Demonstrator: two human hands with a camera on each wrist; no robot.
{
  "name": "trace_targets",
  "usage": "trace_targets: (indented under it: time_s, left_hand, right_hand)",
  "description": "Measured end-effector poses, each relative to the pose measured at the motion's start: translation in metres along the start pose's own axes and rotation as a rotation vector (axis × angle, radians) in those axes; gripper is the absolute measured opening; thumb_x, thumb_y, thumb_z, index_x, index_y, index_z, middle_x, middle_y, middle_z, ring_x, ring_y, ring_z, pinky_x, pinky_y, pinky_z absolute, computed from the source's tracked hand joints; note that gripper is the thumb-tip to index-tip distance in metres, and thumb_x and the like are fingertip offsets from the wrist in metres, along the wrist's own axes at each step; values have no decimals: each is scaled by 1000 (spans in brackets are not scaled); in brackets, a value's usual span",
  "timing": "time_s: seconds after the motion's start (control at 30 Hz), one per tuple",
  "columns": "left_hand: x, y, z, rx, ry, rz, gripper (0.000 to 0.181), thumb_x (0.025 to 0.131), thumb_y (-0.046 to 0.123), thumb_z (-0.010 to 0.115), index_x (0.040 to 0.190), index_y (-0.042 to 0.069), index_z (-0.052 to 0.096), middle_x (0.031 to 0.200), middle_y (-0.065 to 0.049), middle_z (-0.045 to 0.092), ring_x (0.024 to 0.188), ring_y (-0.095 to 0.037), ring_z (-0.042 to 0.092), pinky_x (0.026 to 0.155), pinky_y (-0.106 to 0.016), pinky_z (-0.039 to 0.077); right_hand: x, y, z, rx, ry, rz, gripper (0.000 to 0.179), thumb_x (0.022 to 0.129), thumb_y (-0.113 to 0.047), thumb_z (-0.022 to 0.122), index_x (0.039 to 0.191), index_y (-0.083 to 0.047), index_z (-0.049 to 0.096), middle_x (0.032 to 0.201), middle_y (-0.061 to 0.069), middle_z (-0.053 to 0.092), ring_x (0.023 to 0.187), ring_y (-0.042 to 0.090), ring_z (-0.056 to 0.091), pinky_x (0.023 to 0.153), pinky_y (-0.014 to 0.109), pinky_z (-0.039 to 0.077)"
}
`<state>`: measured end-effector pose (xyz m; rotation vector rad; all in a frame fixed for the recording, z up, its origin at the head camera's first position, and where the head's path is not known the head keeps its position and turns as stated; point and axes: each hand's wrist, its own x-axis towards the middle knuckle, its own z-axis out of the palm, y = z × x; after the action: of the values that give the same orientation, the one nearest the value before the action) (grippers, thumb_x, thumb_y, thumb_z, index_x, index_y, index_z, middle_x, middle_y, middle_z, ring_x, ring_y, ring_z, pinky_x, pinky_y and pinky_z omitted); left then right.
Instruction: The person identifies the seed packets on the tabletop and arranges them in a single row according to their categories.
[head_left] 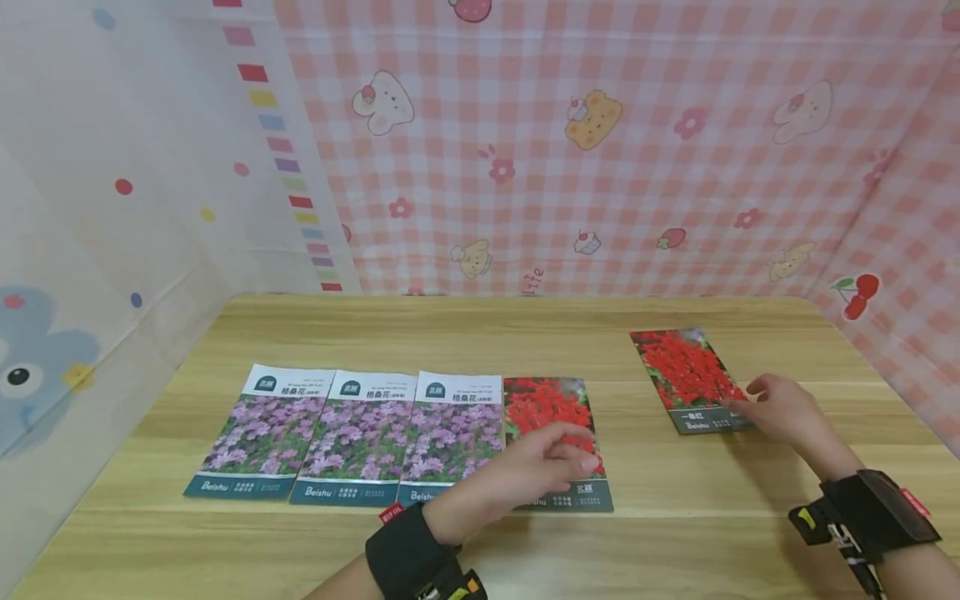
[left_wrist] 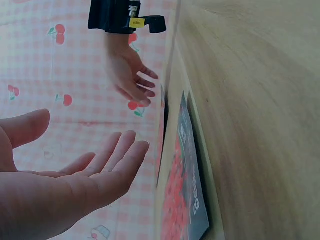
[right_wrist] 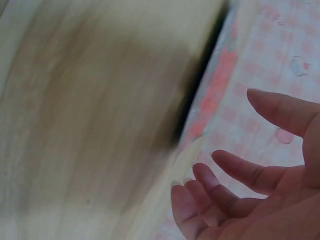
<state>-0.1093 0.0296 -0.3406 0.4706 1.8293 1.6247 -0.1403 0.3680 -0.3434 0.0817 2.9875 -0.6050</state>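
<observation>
Three seed packets with purple flowers stand out in the head view: a left one [head_left: 258, 437], a middle one [head_left: 351, 442] and a right one [head_left: 453, 433]. They lie in a row with a red-flower packet [head_left: 547, 400] at its right end. My left hand [head_left: 536, 468] is over that red packet, partly covering it, with relaxed fingers and nothing held. Farther right lies another red-flower packet [head_left: 684, 367], set at a slant. My right hand [head_left: 787, 414] is by its lower right corner; the right wrist view shows the fingers [right_wrist: 245, 170] spread and loosely bent, with nothing between them.
The wooden table [head_left: 645, 550] carries all the packets. Behind it hangs a pink checked cloth [head_left: 600, 183], with a white printed cloth [head_left: 150, 250] along the left side. Black straps with small devices circle both wrists, such as the right wristband [head_left: 877, 517].
</observation>
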Motion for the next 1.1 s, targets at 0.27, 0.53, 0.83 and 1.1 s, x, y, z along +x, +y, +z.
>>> trace_targets:
  time_s: [0.27, 0.53, 0.83, 1.1]
  left_hand:
    - [0, -2, -2, -52, -20, -7, 40, 88, 23, 57, 125, 9, 48, 110, -13, 61, 101, -19, 56, 92, -45, 46]
    - [-1, -4, -2, -44, -9, -23, 40, 88, 24, 57, 125, 9, 48, 109, -12, 61, 102, -22, 55, 91, -44, 47]
    - [0, -5, -1, -22, 14, -22, 40, 88, 23, 58, 124, 9, 49, 105, -9, 62, 97, -20, 57, 88, -40, 49]
    - [1, -5, 0, -88, -16, -14, 40, 89, 21, 57, 125, 7, 47, 108, -14, 62, 100, -22, 57, 90, -42, 48]
  right_hand:
    - [10, 6, 2, -75, -91, 33, 66, 78, -33, 65, 98, 26, 43, 94, 43, 50, 85, 49, 50, 71, 55, 47]
    - [16, 8, 6, -110, -131, 56, 59, 77, -33, 65, 89, 21, 46, 80, 31, 53, 72, 35, 49, 62, 45, 46]
    - [16, 6, 7, -81, -129, 64, 51, 77, -30, 67, 83, 16, 46, 73, 20, 50, 66, 28, 43, 57, 38, 40]
    - [13, 8, 7, 7, -130, 150, 44, 75, -28, 68, 77, 12, 50, 67, 9, 43, 63, 23, 40, 53, 32, 37]
